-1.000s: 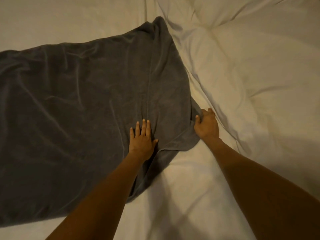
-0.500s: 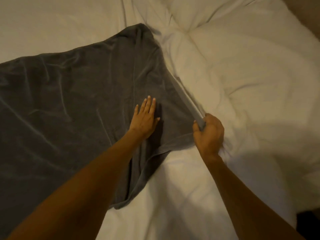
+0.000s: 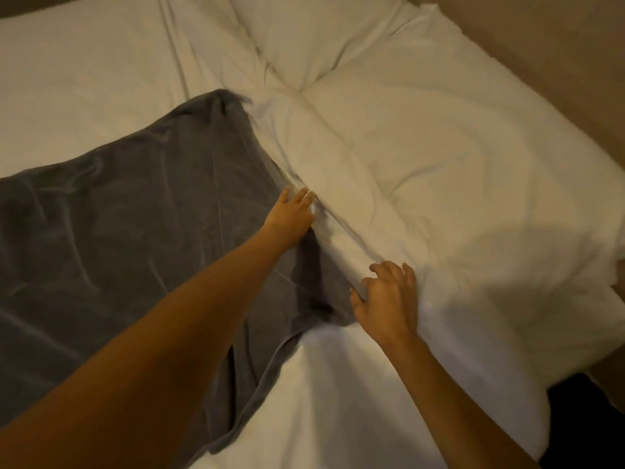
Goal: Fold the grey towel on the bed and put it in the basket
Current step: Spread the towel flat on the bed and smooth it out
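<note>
The grey towel [image 3: 135,225] lies spread over the left half of the white bed [image 3: 338,394], wrinkled, with a near flap doubled over along its right side. My left hand [image 3: 291,214] rests flat on the towel's right edge, fingers reaching onto the white duvet. My right hand [image 3: 389,299] hovers at the towel's near right corner with fingers spread and curled, thumb touching the grey cloth, holding nothing. No basket is in view.
A puffy white duvet [image 3: 422,170] and a pillow [image 3: 321,32] fill the right and far side of the bed. A tan wall [image 3: 558,62] runs along the right. Dark floor [image 3: 585,418] shows past the bed's near right corner.
My right hand has let go of the towel edge it was pulling and opened. My left hand slid right across the towel to its edge. The view shifted right.
</note>
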Demonstrator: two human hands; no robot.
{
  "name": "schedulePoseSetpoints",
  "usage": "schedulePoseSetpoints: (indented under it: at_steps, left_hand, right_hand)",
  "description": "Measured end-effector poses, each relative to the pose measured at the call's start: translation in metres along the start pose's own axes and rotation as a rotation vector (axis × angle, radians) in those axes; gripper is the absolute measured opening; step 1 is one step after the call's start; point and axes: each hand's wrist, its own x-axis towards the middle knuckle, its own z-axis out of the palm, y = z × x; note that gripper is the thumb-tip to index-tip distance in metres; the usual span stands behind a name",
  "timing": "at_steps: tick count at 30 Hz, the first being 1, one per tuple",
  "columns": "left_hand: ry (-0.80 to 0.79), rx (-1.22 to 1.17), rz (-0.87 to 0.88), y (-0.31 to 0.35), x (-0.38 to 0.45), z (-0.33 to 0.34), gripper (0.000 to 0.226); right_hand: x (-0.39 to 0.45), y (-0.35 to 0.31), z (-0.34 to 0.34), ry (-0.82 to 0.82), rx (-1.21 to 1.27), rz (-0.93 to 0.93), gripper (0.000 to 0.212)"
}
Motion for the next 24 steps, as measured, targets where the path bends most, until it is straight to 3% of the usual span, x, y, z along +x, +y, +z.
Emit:
schedulePoseSetpoints:
  at_steps: [3,9,14,20,24]
  left_hand:
    - [-0.039,-0.036,-0.108,-0.001,0.002,0.000,0.043]
    - [0.045,-0.327,-0.247,0.015,0.036,-0.025,0.053]
    - [0.174,-0.470,-0.310,0.046,0.055,-0.024,0.062]
    - [0.251,-0.629,-0.392,0.070,0.019,0.026,0.071]
    - [0.167,-0.687,-0.365,0.081,-0.016,0.062,0.079]
  right_hand:
    - [-0.006,0.013,-0.005,0.029,-0.007,0.051,0.032]
    - [0.010,0.071,-0.025,0.403,-0.054,0.173,0.035]
    - [0.029,0.092,-0.023,0.147,-0.133,0.345,0.054]
    - [0.029,0.084,-0.003,0.188,-0.134,0.301,0.056]
    - [0.015,0.075,0.000,0.146,-0.095,0.309,0.054]
